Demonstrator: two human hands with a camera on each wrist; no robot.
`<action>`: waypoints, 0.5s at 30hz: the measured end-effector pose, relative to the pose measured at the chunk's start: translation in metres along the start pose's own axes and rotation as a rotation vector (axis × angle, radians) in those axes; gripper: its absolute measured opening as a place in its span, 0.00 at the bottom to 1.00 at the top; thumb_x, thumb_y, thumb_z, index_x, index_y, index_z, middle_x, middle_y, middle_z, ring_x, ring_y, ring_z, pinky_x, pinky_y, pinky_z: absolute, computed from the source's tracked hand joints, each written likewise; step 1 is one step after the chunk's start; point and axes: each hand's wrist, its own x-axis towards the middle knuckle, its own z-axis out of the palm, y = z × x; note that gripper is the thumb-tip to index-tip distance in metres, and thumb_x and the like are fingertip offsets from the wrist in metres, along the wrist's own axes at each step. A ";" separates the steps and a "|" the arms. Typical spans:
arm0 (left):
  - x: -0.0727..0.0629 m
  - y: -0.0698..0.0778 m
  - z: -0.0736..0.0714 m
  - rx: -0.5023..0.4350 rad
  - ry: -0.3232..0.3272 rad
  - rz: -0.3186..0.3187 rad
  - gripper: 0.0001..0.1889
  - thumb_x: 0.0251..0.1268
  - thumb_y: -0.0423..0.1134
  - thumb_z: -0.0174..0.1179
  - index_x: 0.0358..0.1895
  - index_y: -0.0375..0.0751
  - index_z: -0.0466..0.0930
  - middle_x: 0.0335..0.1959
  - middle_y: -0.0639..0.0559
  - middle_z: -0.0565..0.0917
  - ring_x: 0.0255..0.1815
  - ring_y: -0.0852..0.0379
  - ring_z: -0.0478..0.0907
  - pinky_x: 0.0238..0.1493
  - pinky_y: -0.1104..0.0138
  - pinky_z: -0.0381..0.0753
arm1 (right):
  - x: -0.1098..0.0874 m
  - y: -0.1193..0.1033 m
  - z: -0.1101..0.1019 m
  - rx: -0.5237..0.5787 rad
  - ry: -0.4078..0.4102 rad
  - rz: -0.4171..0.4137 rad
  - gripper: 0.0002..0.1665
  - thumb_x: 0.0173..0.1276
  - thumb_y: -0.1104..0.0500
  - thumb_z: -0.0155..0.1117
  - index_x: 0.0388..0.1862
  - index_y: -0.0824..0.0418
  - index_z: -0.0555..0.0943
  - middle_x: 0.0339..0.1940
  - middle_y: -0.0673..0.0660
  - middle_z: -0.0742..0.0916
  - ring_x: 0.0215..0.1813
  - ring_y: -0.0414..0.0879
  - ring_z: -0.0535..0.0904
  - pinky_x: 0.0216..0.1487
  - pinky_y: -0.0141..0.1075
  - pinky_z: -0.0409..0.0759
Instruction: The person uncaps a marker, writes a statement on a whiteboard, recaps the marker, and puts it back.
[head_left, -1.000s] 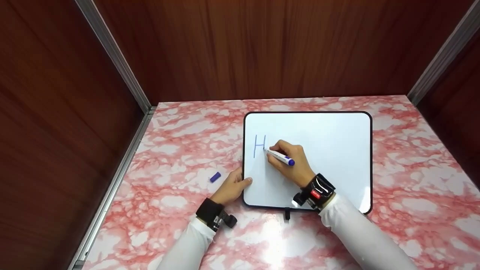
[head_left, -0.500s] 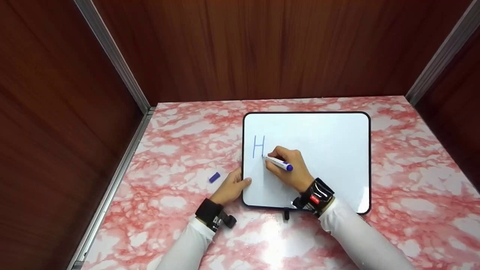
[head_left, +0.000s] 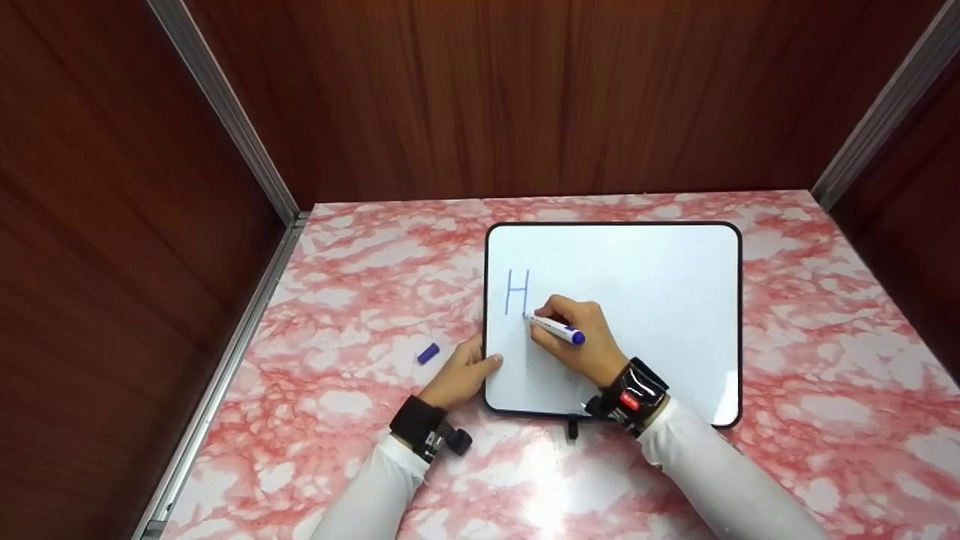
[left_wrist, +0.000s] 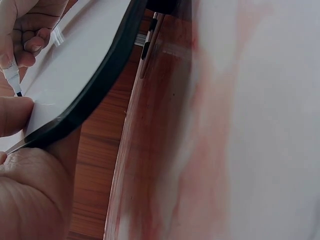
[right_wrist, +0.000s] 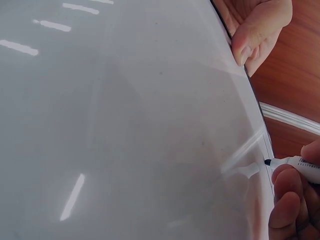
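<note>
A whiteboard [head_left: 645, 300] with a black rim is tilted up from the table. Its left edge is gripped by my left hand [head_left: 459, 375], thumb on the white face and fingers behind the rim. My right hand [head_left: 581, 337] pinches a white marker [head_left: 553, 327] with a blue end. The marker's tip touches the board at the foot of a blue letter H [head_left: 517, 291]. In the right wrist view, the dark tip of the marker [right_wrist: 287, 164] meets the white surface. A loose blue marker cap [head_left: 428, 354] lies on the table left of my left hand.
The board stands on a red-and-white marbled table [head_left: 360, 300]. A small black piece [head_left: 573, 427] juts from the board's lower edge. Dark wood panels [head_left: 510, 97] enclose the back and both sides, with metal strips [head_left: 232, 112] at the corners.
My right hand has moved down with the marker, lengthening the right stroke of the H to about the left stroke's foot. My left hand stays on the board's edge.
</note>
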 end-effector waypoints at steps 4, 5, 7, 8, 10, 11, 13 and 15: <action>0.000 0.001 0.000 0.000 0.006 -0.008 0.24 0.72 0.25 0.45 0.69 0.30 0.62 0.58 0.35 0.77 0.56 0.44 0.78 0.54 0.55 0.79 | 0.001 -0.001 0.000 0.000 0.003 -0.004 0.06 0.53 0.64 0.71 0.26 0.57 0.81 0.27 0.47 0.87 0.26 0.37 0.79 0.26 0.33 0.78; 0.000 0.001 0.000 -0.001 0.006 -0.006 0.24 0.72 0.25 0.45 0.69 0.30 0.62 0.58 0.35 0.77 0.56 0.44 0.78 0.54 0.55 0.79 | 0.001 0.000 0.000 0.002 0.003 -0.004 0.06 0.53 0.64 0.71 0.26 0.57 0.81 0.27 0.48 0.87 0.26 0.37 0.79 0.26 0.33 0.78; 0.000 0.001 0.000 0.002 0.007 -0.003 0.24 0.72 0.25 0.45 0.69 0.30 0.62 0.58 0.35 0.77 0.56 0.44 0.78 0.55 0.55 0.79 | 0.001 -0.001 0.000 0.002 0.004 -0.007 0.06 0.53 0.64 0.71 0.26 0.57 0.81 0.27 0.47 0.87 0.26 0.37 0.79 0.26 0.33 0.78; -0.001 0.002 0.000 0.001 0.007 0.000 0.24 0.72 0.25 0.45 0.69 0.30 0.62 0.59 0.35 0.77 0.56 0.44 0.78 0.55 0.55 0.79 | 0.001 -0.001 0.000 0.003 0.004 -0.008 0.06 0.53 0.64 0.71 0.26 0.57 0.81 0.27 0.47 0.87 0.26 0.37 0.79 0.26 0.33 0.78; -0.001 0.002 0.000 0.003 0.007 0.004 0.24 0.72 0.25 0.45 0.69 0.29 0.62 0.59 0.35 0.77 0.56 0.44 0.77 0.55 0.55 0.79 | 0.001 0.000 0.000 0.006 0.002 -0.009 0.06 0.53 0.64 0.71 0.27 0.58 0.81 0.27 0.47 0.87 0.26 0.37 0.79 0.26 0.33 0.78; -0.001 0.002 0.000 0.004 0.008 0.005 0.24 0.72 0.25 0.45 0.69 0.29 0.61 0.59 0.35 0.77 0.56 0.44 0.77 0.55 0.55 0.79 | 0.001 0.000 0.000 0.007 0.001 -0.011 0.06 0.53 0.64 0.71 0.27 0.58 0.81 0.27 0.46 0.87 0.26 0.37 0.79 0.26 0.32 0.78; -0.001 0.002 0.000 0.013 0.013 0.003 0.24 0.71 0.25 0.45 0.69 0.29 0.62 0.59 0.35 0.77 0.56 0.45 0.78 0.55 0.55 0.79 | 0.001 0.000 -0.001 0.019 0.007 -0.011 0.06 0.53 0.65 0.71 0.28 0.58 0.81 0.27 0.46 0.87 0.25 0.37 0.79 0.25 0.31 0.77; 0.000 0.002 0.000 0.024 0.015 0.000 0.24 0.71 0.25 0.45 0.69 0.30 0.62 0.58 0.36 0.77 0.56 0.45 0.78 0.55 0.56 0.79 | 0.001 0.001 -0.003 0.034 0.021 -0.015 0.06 0.53 0.65 0.71 0.28 0.59 0.81 0.26 0.45 0.86 0.24 0.38 0.78 0.23 0.30 0.76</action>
